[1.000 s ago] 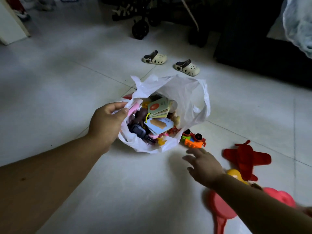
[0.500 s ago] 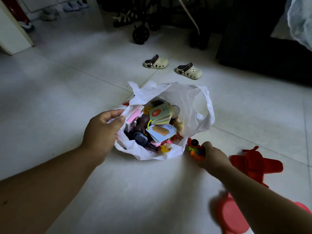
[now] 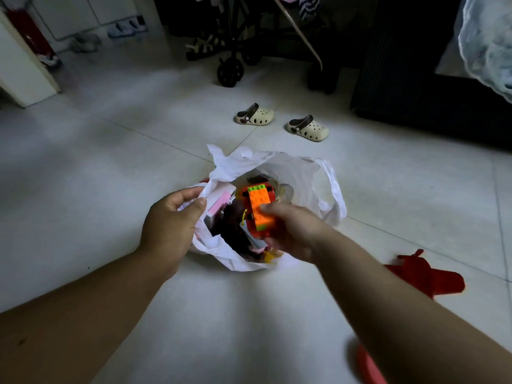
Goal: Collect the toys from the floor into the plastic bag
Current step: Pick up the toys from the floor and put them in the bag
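A white plastic bag (image 3: 302,173) sits open on the tiled floor, holding several toys and cards. My left hand (image 3: 169,225) pinches the bag's left rim and keeps its mouth open. My right hand (image 3: 293,231) grips an orange, red and green brick toy car (image 3: 259,209) and holds it over the bag's opening. A red toy plane (image 3: 426,275) lies on the floor to the right, partly hidden by my right forearm. A red round toy (image 3: 368,367) shows at the bottom edge.
Two small cream clogs (image 3: 256,115) (image 3: 307,129) stand on the floor beyond the bag. A dark stroller (image 3: 235,51) and dark furniture (image 3: 415,79) fill the back. More shoes (image 3: 124,26) lie by the far wall at the left.
My right hand reached to the brick car on the floor, closed on it and lifted it left over the bag's mouth. My left hand stayed on the bag's rim.
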